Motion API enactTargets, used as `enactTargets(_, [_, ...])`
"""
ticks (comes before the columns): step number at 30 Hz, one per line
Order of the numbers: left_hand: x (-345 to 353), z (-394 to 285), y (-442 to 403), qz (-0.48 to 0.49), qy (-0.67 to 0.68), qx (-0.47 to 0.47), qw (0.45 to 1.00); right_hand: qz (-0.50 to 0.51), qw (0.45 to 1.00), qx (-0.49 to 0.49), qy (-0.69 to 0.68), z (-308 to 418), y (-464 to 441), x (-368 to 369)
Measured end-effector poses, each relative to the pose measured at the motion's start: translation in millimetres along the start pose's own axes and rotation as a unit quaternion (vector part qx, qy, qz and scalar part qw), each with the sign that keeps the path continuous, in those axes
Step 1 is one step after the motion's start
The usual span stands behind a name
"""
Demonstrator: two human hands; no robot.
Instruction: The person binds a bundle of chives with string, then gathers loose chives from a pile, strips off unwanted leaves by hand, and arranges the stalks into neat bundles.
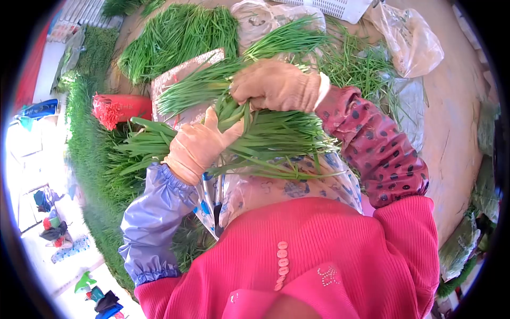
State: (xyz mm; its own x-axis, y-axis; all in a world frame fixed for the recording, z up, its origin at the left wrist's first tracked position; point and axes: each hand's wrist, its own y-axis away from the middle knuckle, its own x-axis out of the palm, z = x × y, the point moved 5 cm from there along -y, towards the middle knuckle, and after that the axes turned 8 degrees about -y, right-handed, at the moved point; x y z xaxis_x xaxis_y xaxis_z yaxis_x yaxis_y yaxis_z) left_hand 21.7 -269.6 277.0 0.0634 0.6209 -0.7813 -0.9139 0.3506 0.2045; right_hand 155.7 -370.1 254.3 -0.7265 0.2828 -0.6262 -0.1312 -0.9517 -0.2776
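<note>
Right of the red bundle, left hand and right hand hold leaves; gentle pressure should prevent bruising.

Tan surface: grn leaf pile far L, clr plas. bag far R, loose stalks btwn.

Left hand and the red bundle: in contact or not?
Apart. The head view shows it: a clear gap separates the left hand from the red bundle, with green leaves visible between them.
</note>
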Motion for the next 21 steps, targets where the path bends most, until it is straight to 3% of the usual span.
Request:
enactTargets(1, [2.5, 0.2, 4.2, -0.047, 0.015, -0.022, 0.999, 0.039, 0.987, 0.143, -0.055, -9.1, 1.8, 7.6])
enactTargets(2, [2.3, 1.0, 6.7, -0.096, 0.031, -0.046, 0.994, 0.044, 0.987, 0.144, -0.055, -8.8, 9.1, 10.1])
enactTargets(4, [-3.6, 0.9, 6.7, -0.084, 0.031, -0.074, 0.993, -0.214, 0.967, 0.063, -0.123, -7.4, 40.0, -10.6])
enactTargets(5, [-5.5, 0.0, 7.0, -0.073, 0.025, -0.097, 0.992, -0.284, 0.950, 0.040, -0.123, -13.1, 49.9, -13.9])
enactTargets(7, [-1.4, -4.2, 10.7, -0.052, 0.049, -0.105, 0.992, -0.486, 0.839, 0.152, -0.193, -44.0, 84.9, -27.1])
enactTargets(9, [10.5, -9.9, 17.1, -0.019, 0.032, -0.094, 0.995, -0.598, 0.723, 0.277, -0.205, -54.5, 133.5, -63.9])
enactTargets(13, [17.4, -15.3, 25.3, -0.047, 0.081, -0.053, 0.994, -0.676, 0.653, 0.290, -0.181, -122.5, 253.8, -79.8])
enactTargets(16, [16.0, -11.5, 23.0, -0.074, 0.127, -0.046, 0.988, -0.707, 0.605, 0.277, -0.241, -130.1, 304.8, -82.4])
enactTargets(18, [26.2, -7.0, 25.1, -0.051, 0.127, -0.049, 0.989, -0.579, 0.669, 0.458, 0.088, -106.1, 325.8, -95.9])
enactTargets(19, [33.2, -4.3, 26.6, -0.027, 0.132, -0.048, 0.990, -0.580, 0.668, 0.458, 0.085, -106.4, 337.0, -103.6])
enactTargets(20, [32.5, -2.2, 25.7, -0.035, 0.164, -0.046, 0.985, -0.764, 0.524, 0.329, -0.180, -115.6, 364.1, -104.6])
enactTargets(21, [31.9, -0.2, 24.8, -0.042, 0.197, -0.044, 0.979, -0.839, 0.308, 0.155, -0.420, -129.1, 380.9, -97.9])
